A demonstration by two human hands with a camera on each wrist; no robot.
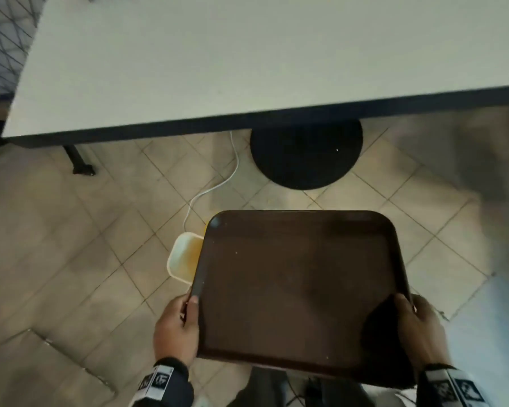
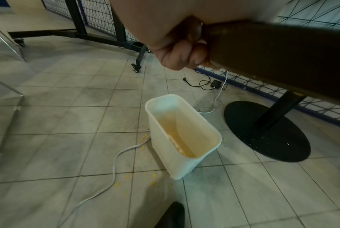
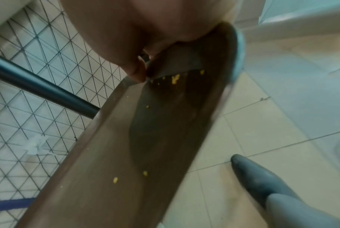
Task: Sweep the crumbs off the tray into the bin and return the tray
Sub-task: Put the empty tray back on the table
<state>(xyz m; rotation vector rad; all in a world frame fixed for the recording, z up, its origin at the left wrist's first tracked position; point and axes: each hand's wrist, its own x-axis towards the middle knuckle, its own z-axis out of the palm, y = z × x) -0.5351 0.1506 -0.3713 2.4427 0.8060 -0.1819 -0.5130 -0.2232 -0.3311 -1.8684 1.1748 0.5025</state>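
Observation:
A dark brown tray (image 1: 297, 289) is held in the air over the tiled floor, in front of the table. My left hand (image 1: 178, 321) grips its near left edge, thumb on top. My right hand (image 1: 417, 327) grips the near right edge. In the left wrist view my curled fingers (image 2: 183, 54) clamp the tray (image 2: 272, 54) from below. A few yellow crumbs (image 3: 175, 78) cling to the tray (image 3: 145, 154) in the right wrist view, near my thumb (image 3: 134, 69). A cream bin (image 2: 183, 135) stands on the floor below, mostly hidden by the tray in the head view (image 1: 182, 257).
A grey table (image 1: 218, 60) stands ahead on a black round base (image 1: 306, 157). A white cable (image 2: 114, 174) runs past the bin. Yellow crumbs (image 2: 152, 179) lie scattered on the floor tiles. A wire-mesh panel (image 3: 28, 108) and a wheeled frame (image 2: 136, 66) stand behind. My shoe (image 3: 262, 185) is close by.

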